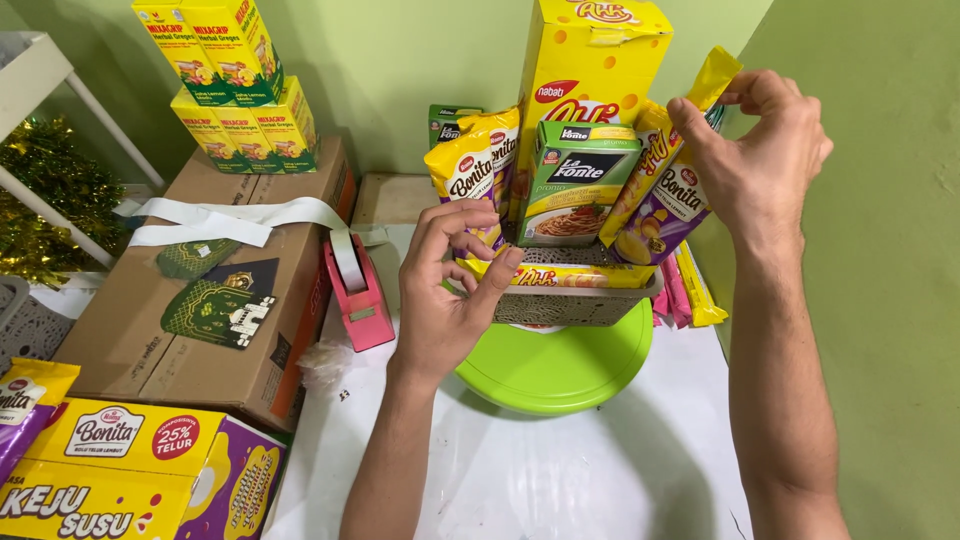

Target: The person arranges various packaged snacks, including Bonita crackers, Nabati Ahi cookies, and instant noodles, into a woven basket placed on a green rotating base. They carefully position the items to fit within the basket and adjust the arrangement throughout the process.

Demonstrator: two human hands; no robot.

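A woven grey basket (570, 305) stands on a round lime-green tray (560, 370). Upright in it are a tall yellow box (590, 70), a green pasta box (580, 180) and yellow-and-purple snack packets (465, 170). A flat yellow packet (575, 276) lies across the basket's front. My left hand (450, 290) is at that packet's left end with fingers curled and the thumb tip against it; I cannot tell whether it pinches anything. My right hand (750, 150) pinches the top of a yellow-and-purple snack packet (665, 215) on the basket's right side.
A pink tape dispenser (360, 300) sits left of the basket beside a big cardboard box (170, 300) with small yellow-green boxes (235, 80) stacked on it. A yellow-and-purple carton (130, 470) lies at bottom left. Green walls close the back and right of the white surface (560, 470).
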